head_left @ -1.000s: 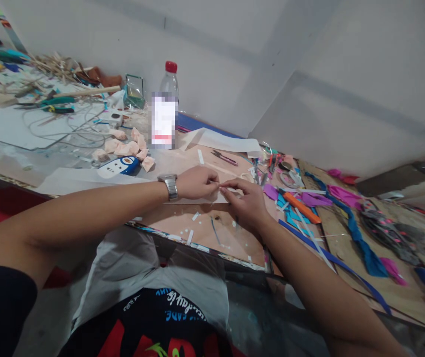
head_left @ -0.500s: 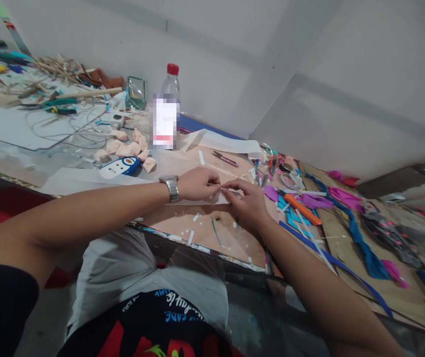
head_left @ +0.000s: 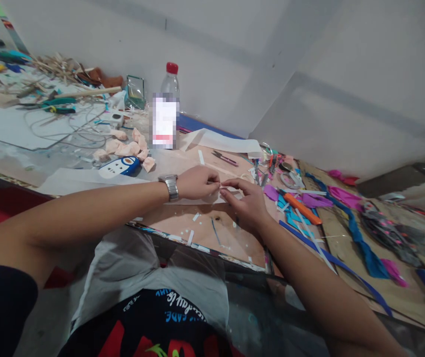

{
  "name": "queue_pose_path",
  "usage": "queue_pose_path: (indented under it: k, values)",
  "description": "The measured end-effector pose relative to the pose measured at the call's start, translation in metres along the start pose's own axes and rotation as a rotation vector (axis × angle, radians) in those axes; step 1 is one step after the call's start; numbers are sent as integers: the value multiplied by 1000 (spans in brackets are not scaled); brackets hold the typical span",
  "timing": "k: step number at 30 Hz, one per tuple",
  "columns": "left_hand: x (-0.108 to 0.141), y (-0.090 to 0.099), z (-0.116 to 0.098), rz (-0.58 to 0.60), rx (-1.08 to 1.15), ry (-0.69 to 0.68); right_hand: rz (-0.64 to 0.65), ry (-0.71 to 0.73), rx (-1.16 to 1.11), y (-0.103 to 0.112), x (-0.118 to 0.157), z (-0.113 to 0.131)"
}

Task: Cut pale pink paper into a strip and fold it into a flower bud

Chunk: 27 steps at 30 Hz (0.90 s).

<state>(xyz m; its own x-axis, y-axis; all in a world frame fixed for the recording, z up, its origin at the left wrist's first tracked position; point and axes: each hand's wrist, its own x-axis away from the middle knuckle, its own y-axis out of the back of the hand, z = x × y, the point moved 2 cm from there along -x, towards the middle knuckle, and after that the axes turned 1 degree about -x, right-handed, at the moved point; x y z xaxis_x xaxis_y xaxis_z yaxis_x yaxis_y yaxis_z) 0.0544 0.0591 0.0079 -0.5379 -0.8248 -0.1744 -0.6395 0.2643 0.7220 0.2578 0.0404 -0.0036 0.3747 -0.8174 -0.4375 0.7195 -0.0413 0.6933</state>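
Over the middle of the table, my left hand (head_left: 199, 183), with a metal watch (head_left: 171, 188) at its wrist, is closed in a pinch. My right hand (head_left: 245, 199) meets it from the right, thumb and forefinger brought together at the left fingertips. Something small and pale shows between the two hands, too small to make out. Beneath them lies a strip of white translucent paper (head_left: 138, 181). Small scissors-like snips (head_left: 225, 158) and a short white strip (head_left: 201, 157) rest on the board behind the hands.
A red-capped bottle (head_left: 166, 116) stands behind a blue and white power socket (head_left: 120, 167) and crumpled peach pieces (head_left: 129, 148). To the right are an orange-handled cutter (head_left: 302, 208), a blue ribbon (head_left: 361, 283) and coloured scraps. Pliers (head_left: 60, 105) and thin sticks lie at the left.
The right thumb and forefinger have parted slightly near the left fingertips. Both hands otherwise stay in nearly the same place.
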Motion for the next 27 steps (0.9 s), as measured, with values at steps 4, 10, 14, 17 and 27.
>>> queue_pose_path:
  k: [4, 10, 14, 17, 27]
  values:
    - [0, 0, -1, 5, 0, -4, -10, -15, 1, 0, -1, -2]
    - [1, 0, 1, 23, -10, -28, -49, -64, -8, -1, 0, -4]
    - [2, 0, 2, 28, -22, -25, -52, -84, -7, -1, 0, -4]
    - [2, -1, 2, 32, -16, -26, -46, -79, -9, -1, 0, -5]
    - [0, -2, 3, 36, 17, -23, 1, -2, -19, -2, 0, -3]
